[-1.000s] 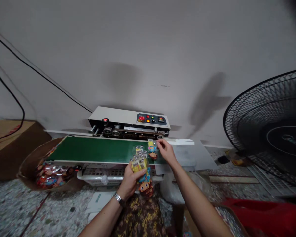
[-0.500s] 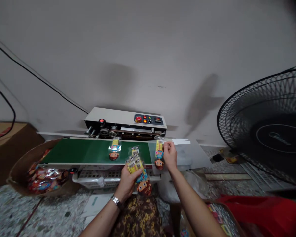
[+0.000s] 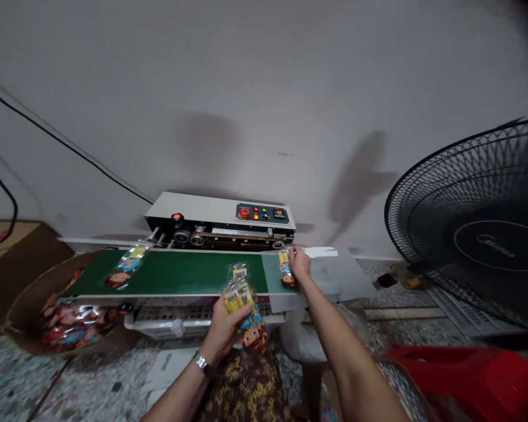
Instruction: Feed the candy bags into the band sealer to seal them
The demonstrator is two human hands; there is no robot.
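Observation:
My left hand (image 3: 225,325) is closed around a fanned stack of clear packets (image 3: 247,316), each with a yellow barcode label and a brown-haired cartoon figure. It holds them in front of the green conveyor belt (image 3: 171,272). On the grey sheet at the belt's right end, my right hand (image 3: 300,265) pinches the edge of a single figure packet (image 3: 286,269), its label end towards the sealing machine (image 3: 220,211). The fingertips are partly hidden. Another packet (image 3: 127,266) lies tilted on the belt's left part.
A box of packets (image 3: 77,319) stands below the belt's left end. A white basket (image 3: 171,319) sits under the belt. On the right are a large black fan (image 3: 470,234) and a red plastic object (image 3: 466,381). A black cable (image 3: 70,138) crosses the wall.
The packet on the belt has travelled left and now lies at a slant. My right hand has shifted slightly up and left with its packet. My left hand keeps its stack.

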